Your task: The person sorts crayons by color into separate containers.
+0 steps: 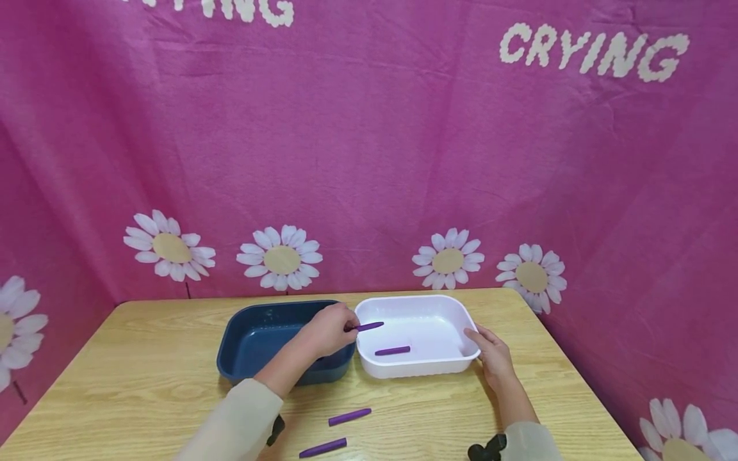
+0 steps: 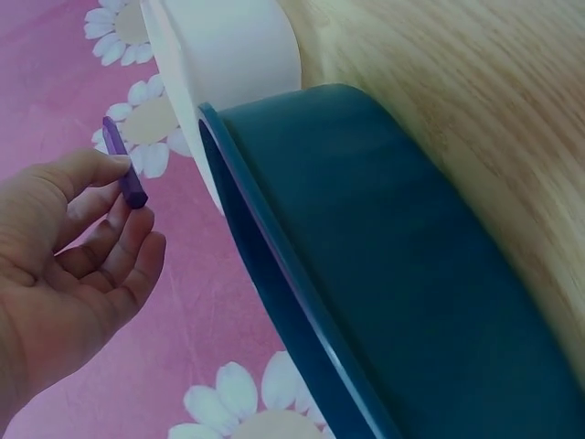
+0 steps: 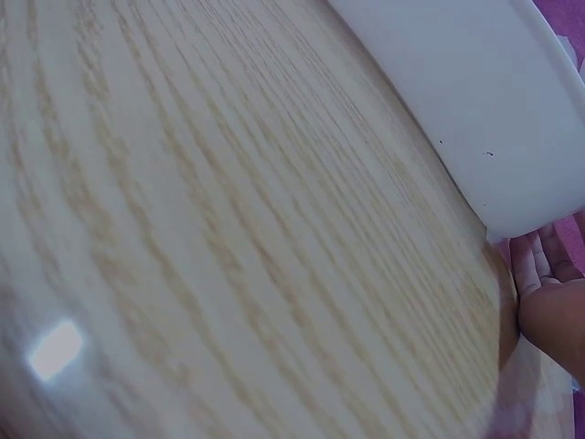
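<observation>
My left hand pinches a purple crayon between thumb and fingertips, over the neighbouring rims of two bins. In the left wrist view the crayon stands out clear of the curled lower fingers. The white bin has another purple crayon lying on its floor. With the thumb over its right rim and the fingers outside, my right hand holds the white bin. The dark blue bin stands to its left, under my left forearm, which hides part of its inside.
Two more purple crayons, one farther back and one nearer, lie on the wooden table in front of the bins. A pink curtain with daisies hangs behind the table and along its sides.
</observation>
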Demonstrator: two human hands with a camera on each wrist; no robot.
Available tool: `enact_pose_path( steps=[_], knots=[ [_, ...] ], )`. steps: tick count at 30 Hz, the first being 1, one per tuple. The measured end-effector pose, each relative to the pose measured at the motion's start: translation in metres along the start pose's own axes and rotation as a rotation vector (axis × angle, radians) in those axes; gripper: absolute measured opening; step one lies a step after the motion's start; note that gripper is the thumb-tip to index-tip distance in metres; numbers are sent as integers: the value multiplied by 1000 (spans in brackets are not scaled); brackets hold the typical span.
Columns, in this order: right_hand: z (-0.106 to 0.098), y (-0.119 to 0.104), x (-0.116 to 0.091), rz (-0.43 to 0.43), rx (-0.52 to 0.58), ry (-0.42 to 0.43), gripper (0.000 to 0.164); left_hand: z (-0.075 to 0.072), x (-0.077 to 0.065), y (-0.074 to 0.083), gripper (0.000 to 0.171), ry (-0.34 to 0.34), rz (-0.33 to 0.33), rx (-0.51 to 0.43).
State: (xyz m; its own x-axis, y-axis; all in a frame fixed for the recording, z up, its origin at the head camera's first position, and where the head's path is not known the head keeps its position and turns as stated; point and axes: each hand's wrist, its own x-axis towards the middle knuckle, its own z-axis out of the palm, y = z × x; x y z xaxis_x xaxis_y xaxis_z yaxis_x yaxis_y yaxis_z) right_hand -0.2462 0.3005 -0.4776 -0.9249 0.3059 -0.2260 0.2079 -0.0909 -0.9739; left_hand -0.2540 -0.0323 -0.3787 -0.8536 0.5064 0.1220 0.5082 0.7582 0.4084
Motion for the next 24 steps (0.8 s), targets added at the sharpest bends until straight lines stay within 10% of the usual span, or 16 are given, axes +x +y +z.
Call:
enact_pose_path(
  steps=[24],
  knots=[
    [1,1,2,6,9,3,66,18,47,5,15,-88,-116,-33]
  ],
)
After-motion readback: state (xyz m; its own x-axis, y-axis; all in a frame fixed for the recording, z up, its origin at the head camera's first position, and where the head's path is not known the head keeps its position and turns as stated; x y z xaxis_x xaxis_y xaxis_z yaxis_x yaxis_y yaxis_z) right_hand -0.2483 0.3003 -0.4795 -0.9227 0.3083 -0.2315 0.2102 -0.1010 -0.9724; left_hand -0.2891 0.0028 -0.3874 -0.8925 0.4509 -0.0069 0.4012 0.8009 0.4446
